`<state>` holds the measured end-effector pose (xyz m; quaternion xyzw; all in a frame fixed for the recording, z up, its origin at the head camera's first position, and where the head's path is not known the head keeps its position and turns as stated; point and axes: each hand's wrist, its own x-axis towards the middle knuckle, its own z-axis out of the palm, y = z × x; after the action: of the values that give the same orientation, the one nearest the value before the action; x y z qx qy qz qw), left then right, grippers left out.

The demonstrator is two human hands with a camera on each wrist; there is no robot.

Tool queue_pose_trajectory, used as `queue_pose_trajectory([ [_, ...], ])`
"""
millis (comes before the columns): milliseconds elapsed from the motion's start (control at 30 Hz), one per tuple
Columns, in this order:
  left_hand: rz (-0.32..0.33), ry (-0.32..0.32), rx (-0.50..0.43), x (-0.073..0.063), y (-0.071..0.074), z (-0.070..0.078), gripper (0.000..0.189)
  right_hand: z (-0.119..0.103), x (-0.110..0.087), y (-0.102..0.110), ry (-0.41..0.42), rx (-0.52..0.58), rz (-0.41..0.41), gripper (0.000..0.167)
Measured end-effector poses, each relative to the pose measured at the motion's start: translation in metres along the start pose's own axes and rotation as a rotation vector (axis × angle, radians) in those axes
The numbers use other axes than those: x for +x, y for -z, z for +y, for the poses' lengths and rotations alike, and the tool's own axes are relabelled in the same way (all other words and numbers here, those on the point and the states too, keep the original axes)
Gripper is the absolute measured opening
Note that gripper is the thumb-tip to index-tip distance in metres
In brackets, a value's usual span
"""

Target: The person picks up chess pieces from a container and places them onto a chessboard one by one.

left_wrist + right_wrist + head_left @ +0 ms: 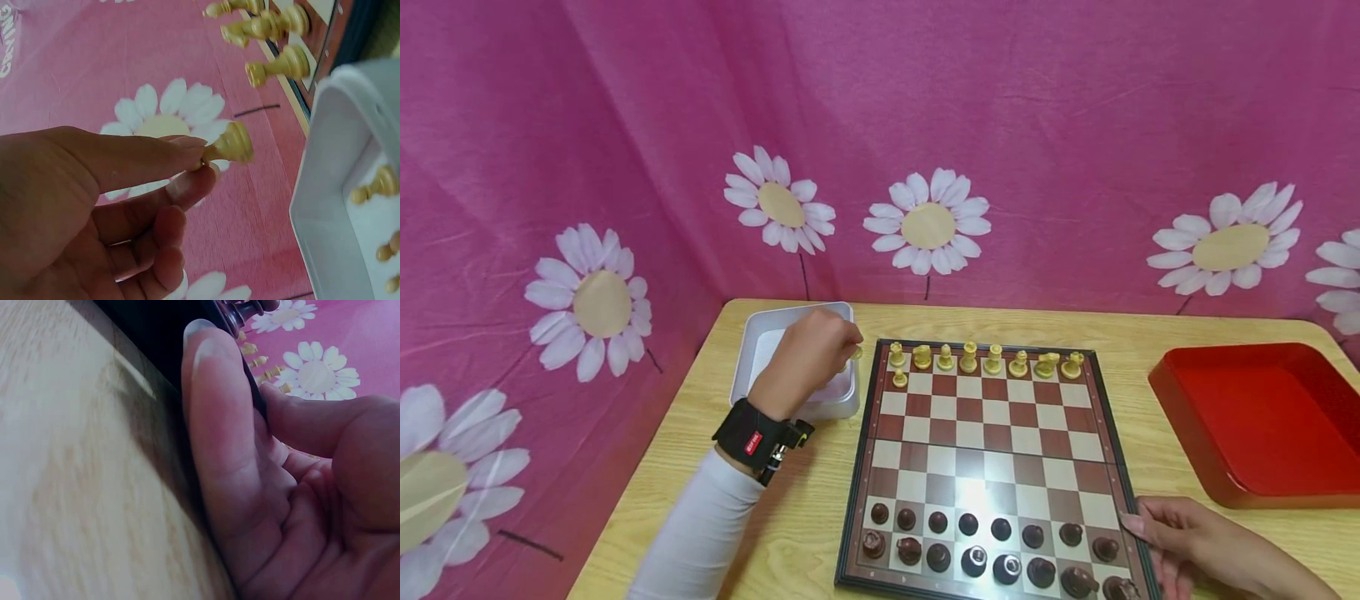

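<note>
Where the left grip pinches, a pawn protrudes base-first.

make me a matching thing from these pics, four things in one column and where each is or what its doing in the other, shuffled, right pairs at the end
1. left grip
2. right grip
3. red tray
4. white box

A. standing left of the chessboard
B. holding the chessboard's edge
C. pinching a pale piece
D. standing right of the chessboard

Pairs: 1-C, 2-B, 3-D, 4-A
</note>
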<state>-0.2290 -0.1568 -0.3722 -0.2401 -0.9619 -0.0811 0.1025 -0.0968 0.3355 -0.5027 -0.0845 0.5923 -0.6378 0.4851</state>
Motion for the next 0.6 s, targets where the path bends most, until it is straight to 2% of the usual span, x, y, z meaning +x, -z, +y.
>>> queue_pose_trajectory([
  [200,0.017,-0.055,-0.027,0.003,-0.005,0.014,0.01,-0.001,0.0,-0.001,-0.008,-0.003,0.013,0.03],
  [400,-0.022,-0.066,-0.066,0.01,-0.012,0.031,0.009,-0.002,0.0,-0.002,-0.01,0.003,0.018,0.03],
  [600,-0.059,-0.117,-0.073,0.015,-0.022,0.044,0.009,-0.002,0.0,-0.004,-0.027,-0.004,0.041,0.029],
])
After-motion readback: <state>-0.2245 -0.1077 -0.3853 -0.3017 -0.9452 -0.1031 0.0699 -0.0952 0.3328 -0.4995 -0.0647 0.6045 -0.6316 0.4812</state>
